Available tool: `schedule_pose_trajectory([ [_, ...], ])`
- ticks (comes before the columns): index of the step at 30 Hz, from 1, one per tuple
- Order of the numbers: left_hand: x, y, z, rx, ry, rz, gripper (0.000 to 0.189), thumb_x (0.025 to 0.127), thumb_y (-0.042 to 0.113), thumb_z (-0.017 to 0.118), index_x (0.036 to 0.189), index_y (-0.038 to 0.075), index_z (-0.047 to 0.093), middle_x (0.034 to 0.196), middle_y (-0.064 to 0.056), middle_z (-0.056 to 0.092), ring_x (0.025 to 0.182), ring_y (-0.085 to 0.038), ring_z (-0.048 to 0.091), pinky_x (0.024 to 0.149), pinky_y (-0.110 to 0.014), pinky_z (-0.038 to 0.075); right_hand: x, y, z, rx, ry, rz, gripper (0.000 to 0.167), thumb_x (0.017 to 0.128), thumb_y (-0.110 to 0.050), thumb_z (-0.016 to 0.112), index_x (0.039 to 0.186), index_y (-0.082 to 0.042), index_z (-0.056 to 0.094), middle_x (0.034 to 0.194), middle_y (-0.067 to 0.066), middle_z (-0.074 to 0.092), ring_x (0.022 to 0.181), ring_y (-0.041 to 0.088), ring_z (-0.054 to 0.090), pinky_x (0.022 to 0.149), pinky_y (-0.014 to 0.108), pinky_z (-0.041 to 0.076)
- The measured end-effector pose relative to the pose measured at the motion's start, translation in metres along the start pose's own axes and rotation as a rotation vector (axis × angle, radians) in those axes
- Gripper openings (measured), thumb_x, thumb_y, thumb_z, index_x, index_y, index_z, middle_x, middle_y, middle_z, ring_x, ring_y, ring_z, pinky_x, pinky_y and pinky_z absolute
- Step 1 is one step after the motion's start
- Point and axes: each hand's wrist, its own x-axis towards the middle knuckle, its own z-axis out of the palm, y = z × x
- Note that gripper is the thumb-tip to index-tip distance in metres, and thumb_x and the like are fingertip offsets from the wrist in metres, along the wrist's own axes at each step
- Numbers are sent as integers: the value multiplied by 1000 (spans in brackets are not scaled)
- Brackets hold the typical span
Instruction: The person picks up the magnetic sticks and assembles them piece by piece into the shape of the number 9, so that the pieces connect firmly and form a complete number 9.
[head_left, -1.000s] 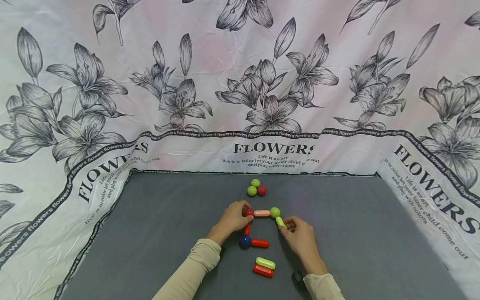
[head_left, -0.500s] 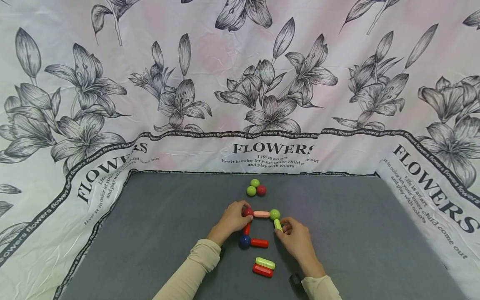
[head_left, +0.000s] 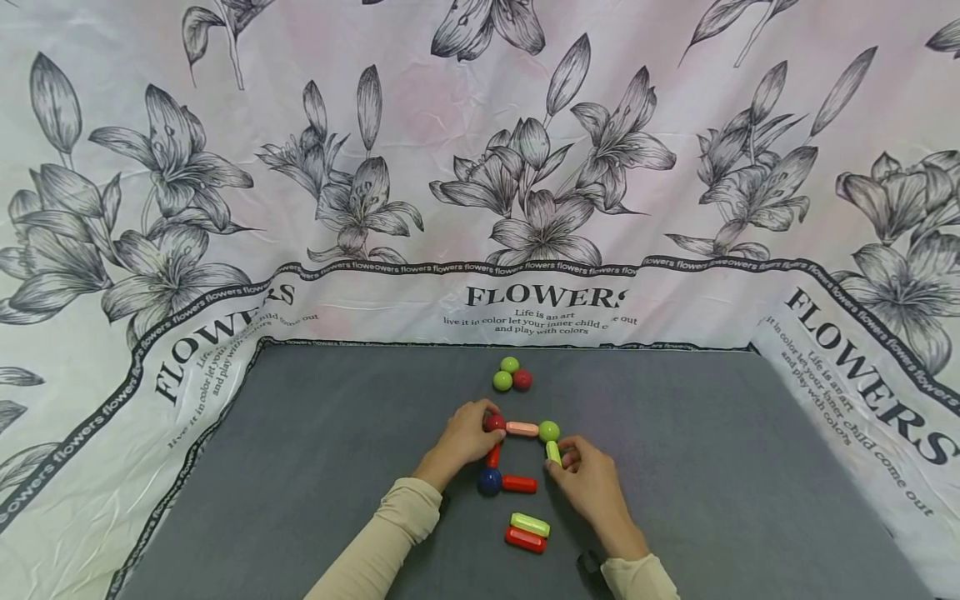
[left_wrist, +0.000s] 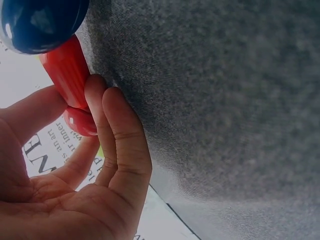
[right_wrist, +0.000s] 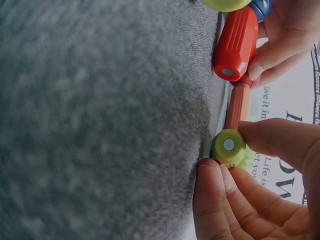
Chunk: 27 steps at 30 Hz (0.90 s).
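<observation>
In the head view, my left hand (head_left: 461,437) grips the red ball (head_left: 495,423) at a corner of a magnetic building-toy frame. From that ball a salmon rod (head_left: 522,429) runs right to a green ball (head_left: 549,431). A red rod (head_left: 492,456) leads from it toward me, down to a blue ball (head_left: 490,482), which has another red rod (head_left: 519,484) pointing right. With thumb and fingertips my right hand (head_left: 592,475) pinches a yellow-green rod (head_left: 553,452), whose far end meets the green ball. Its near end shows a silver disc (right_wrist: 228,145) in the right wrist view.
Nearer me, a loose yellow-green rod (head_left: 530,524) lies beside a loose red rod (head_left: 526,539). Two green balls (head_left: 502,381) and a red ball (head_left: 522,380) cluster farther back. Flower-printed cloth (head_left: 547,308) borders the grey tabletop (head_left: 720,467).
My right hand has moved left and slightly toward me, swinging the yellow-green rod to a steeper line below the green ball. That ball has shifted slightly nearer me; my left hand stays nearly still.
</observation>
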Motion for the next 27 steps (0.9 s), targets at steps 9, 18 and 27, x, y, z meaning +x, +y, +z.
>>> schedule_pose_trajectory([
  [9,-3,1,-1,2,-4,-18,32,90,20,74,119,8,66,106,-14,63,91,-26,58,79,-41,47,0,0,2,-4,-4,-2,33,83,-13,79,112,-3,66,80,4,65,66,10,53,58,24,40],
  [18,-2,1,-2,5,-8,-4,32,89,20,75,117,7,67,107,-14,64,92,-26,59,81,-42,48,2,-2,2,0,0,2,30,82,-14,81,108,-3,68,81,5,65,68,11,54,60,24,40],
  [27,-1,-1,-1,0,-4,-8,31,89,21,75,117,8,67,108,-15,65,95,-28,60,82,-43,48,18,-15,-11,22,80,-70,27,86,-15,78,108,-1,71,88,9,71,78,18,64,70,31,50],
])
